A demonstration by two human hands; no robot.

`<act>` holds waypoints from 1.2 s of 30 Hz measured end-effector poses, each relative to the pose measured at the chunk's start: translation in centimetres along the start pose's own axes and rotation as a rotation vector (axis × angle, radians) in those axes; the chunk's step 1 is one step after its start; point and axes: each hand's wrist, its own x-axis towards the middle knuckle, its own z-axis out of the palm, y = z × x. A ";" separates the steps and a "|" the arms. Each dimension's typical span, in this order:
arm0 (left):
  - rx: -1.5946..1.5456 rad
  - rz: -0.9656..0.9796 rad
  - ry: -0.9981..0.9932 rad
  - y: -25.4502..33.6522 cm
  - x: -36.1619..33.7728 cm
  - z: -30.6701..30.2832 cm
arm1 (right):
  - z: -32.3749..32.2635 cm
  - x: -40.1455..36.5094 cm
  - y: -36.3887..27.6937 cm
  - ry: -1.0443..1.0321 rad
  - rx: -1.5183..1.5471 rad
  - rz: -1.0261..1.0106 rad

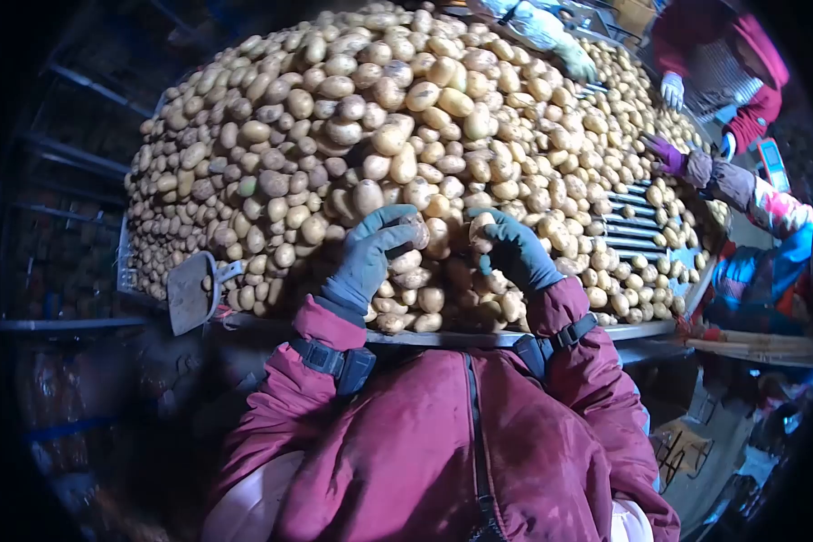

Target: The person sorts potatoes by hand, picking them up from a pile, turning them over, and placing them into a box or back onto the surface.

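A large heap of potatoes (343, 86) covers the table in front of me. My left hand (370, 257), in a grey-green glove, is closed on a brownish potato (418, 231) held between thumb and fingers. Just to the right, my right hand (519, 251), gloved the same way, grips a pale potato (481, 226) with dark marks at its fingertips. Both hands are over the near side of the heap, with loose potatoes between and below them.
A metal scoop or shovel blade (190, 294) leans at the near left corner. The metal table edge (443, 340) runs before my body. Slatted bars (630, 226) show at right. Co-workers' gloved hands (578, 63), (672, 90) and a purple glove (665, 155) touch the far and right side.
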 end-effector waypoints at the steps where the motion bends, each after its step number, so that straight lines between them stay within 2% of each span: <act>1: 0.048 -0.003 -0.090 -0.4 0.0 -0.3 | -0.3 -0.9 2.4 -0.012 -0.406 -0.216; 2: 0.044 -0.030 -0.147 -1.2 0.4 0.2 | 0.0 -2.4 -1.0 0.057 -0.490 -0.254; 3: 0.044 -0.056 -0.202 -1.8 0.8 0.7 | 0.2 -3.4 -1.6 0.080 -0.494 -0.219; 4: 0.645 0.312 -0.326 -1.4 0.0 1.9 | 0.3 -4.3 -2.8 0.101 -0.434 -0.155; 5: 0.632 0.383 -0.321 -2.3 -0.6 3.1 | 0.4 -5.2 -3.6 0.122 -0.370 -0.097; 6: 0.682 0.379 -0.397 -2.7 0.1 3.6 | 0.7 -5.5 -0.5 0.166 0.344 0.156; 8: 0.777 0.442 -0.487 -4.9 1.8 3.6 | 0.7 -6.8 6.6 0.217 0.476 0.137; 9: 0.783 0.434 -0.658 -3.8 1.0 6.9 | 0.1 -8.6 8.4 0.273 0.607 0.108; 10: 0.792 0.422 -0.684 -4.3 1.4 7.4 | 1.2 -9.5 -4.0 0.421 1.032 0.361; 11: 0.672 0.259 -0.663 -5.2 2.2 7.5 | 0.8 -10.3 -2.9 0.399 0.914 0.308; 13: 0.436 -0.068 -0.602 -7.0 3.7 7.9 | 0.3 -11.6 -0.4 0.412 0.472 0.146; 14: 0.319 -0.233 -0.560 -7.8 4.2 8.1 | -0.2 -13.0 -0.5 0.423 0.502 0.200; 15: 0.332 -0.252 -0.578 -8.1 3.9 9.1 | -0.5 -14.0 -2.5 0.433 0.534 0.254; 17: 0.436 -0.274 -0.571 -8.3 3.0 11.4 | -1.1 -15.8 -2.4 0.413 0.611 0.221; 18: 0.513 -0.244 -0.592 -9.7 3.9 11.7 | -0.7 -16.3 -0.2 0.469 0.732 0.211; 19: 0.602 -0.177 -0.582 -9.8 3.1 13.0 | -0.5 -16.6 4.8 0.525 0.762 0.192; 21: 0.873 0.077 -0.705 -12.2 3.8 13.1 | -0.9 -18.4 0.5 0.453 0.960 0.330; 22: 0.737 -0.117 -0.669 -14.1 5.1 12.2 | -0.7 -18.9 -1.3 0.493 0.906 0.413; 23: 0.930 0.005 -0.699 -14.3 4.5 13.3 | -0.6 -19.3 -1.4 0.526 0.956 0.391; 25: 1.353 0.641 -0.942 -15.7 3.4 15.5 | -1.0 -20.6 -0.8 0.441 0.997 0.376; 26: 1.526 0.608 -0.947 -15.9 2.4 17.0 | -0.8 -21.8 -1.0 0.433 1.077 0.377; 27: 1.504 0.708 -1.038 -16.8 2.5 17.4 | -1.3 -22.5 -2.5 0.416 1.095 0.394; 29: 1.512 0.597 -1.099 -18.2 2.8 18.4 | -2.0 -23.9 -2.7 0.464 1.160 0.309; 33: 1.414 0.525 -1.147 -19.8 2.1 20.9 | -3.9 -26.2 -0.7 0.632 1.277 0.278; 35: 1.463 0.566 -1.040 -19.6 2.8 21.1 | -5.4 -29.1 1.1 0.474 1.426 0.178; 36: 1.488 0.589 -0.983 -19.0 3.5 21.0 | -6.2 -30.3 -3.5 0.606 1.303 0.175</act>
